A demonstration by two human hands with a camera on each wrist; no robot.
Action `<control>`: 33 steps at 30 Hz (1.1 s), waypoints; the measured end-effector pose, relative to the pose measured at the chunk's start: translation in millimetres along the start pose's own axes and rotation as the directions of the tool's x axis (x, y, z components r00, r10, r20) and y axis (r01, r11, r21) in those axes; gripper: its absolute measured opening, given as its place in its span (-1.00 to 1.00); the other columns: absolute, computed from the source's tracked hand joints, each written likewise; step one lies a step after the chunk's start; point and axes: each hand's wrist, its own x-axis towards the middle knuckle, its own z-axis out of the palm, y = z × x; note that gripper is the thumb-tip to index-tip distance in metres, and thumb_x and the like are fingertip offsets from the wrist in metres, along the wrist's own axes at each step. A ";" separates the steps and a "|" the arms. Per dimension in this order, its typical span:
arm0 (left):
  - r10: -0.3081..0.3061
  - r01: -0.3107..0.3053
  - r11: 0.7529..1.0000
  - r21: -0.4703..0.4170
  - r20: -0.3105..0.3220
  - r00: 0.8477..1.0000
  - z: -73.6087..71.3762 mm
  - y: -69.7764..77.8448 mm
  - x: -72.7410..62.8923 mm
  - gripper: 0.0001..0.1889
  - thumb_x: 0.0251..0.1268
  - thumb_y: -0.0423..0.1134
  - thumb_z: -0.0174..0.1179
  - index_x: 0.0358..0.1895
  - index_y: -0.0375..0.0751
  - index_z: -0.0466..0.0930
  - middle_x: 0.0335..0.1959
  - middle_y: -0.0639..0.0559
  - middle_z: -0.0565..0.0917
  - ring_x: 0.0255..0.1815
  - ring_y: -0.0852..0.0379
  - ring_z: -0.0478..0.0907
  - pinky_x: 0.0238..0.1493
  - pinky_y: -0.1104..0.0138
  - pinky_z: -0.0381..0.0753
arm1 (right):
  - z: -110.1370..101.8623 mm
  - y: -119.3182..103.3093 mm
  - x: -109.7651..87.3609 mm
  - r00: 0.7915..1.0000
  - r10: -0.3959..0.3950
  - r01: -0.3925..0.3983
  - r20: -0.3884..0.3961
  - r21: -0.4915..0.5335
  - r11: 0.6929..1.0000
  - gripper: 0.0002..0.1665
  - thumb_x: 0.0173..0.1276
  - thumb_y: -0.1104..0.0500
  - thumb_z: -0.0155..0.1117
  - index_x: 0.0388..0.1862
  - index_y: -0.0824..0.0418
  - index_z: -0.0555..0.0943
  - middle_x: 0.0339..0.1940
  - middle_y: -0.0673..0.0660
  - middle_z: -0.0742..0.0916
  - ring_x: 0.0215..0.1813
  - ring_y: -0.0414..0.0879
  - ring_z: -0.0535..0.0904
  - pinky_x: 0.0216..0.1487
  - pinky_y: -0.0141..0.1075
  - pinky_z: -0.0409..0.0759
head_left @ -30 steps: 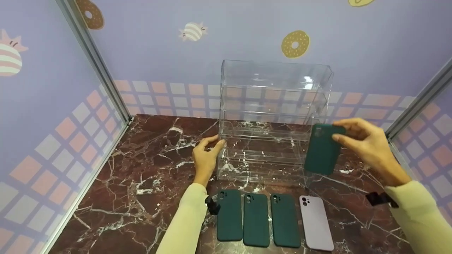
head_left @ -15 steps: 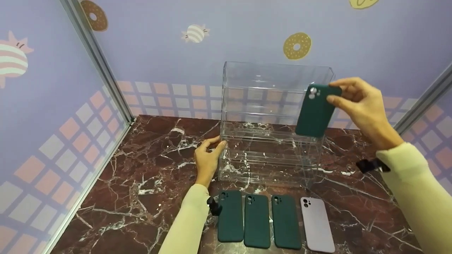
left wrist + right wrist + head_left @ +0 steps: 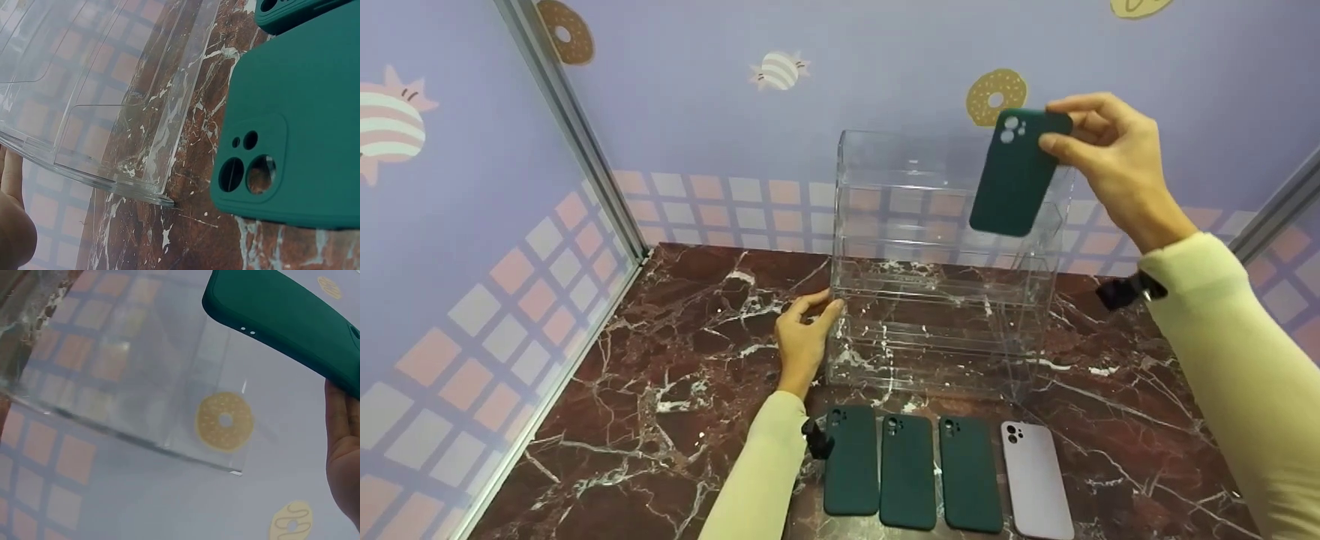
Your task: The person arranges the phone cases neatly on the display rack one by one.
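Between thumb and fingers, my right hand [image 3: 1117, 161] pinches a dark green phone case [image 3: 1016, 176] by its upper right corner. The case tilts in front of the upper right part of a clear plastic tiered rack [image 3: 930, 296]; whether it touches the rack cannot be told. In the right wrist view this green case [image 3: 281, 318] is above the fingers. My left hand [image 3: 802, 337] grips the rack's left side edge, its fingertips partly hidden. Below the rack lie three green phone cases [image 3: 851, 461], [image 3: 907, 472], [image 3: 970, 474] and a pale lilac phone case [image 3: 1037, 480], in a row.
The rack stands on a dark red marble-patterned tabletop [image 3: 660, 442]. Behind it rises a lilac wall [image 3: 682, 112] with donut and candy pictures. Side panels with metal corner posts [image 3: 577, 142] bound the table left and right.
My right hand has raised the green phone case from beside the rack's lower right side to its upper tiers, moving slightly left. My left hand stays at the rack's left edge.
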 end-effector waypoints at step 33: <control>0.069 -0.070 0.996 -0.046 -0.020 0.997 3.1 -2.0 1.2 -0.75 0.22 -0.45 0.54 -0.04 -0.43 0.82 -0.19 -0.22 0.80 -0.24 0.17 0.72 -0.22 0.42 0.65 | 44.6 5.5 88.0 0.997 0.046 -0.054 -0.054 -0.156 0.986 -0.62 0.47 0.43 0.37 0.19 0.16 0.69 -0.09 0.17 0.73 0.05 0.04 0.73 0.30 -0.21 0.61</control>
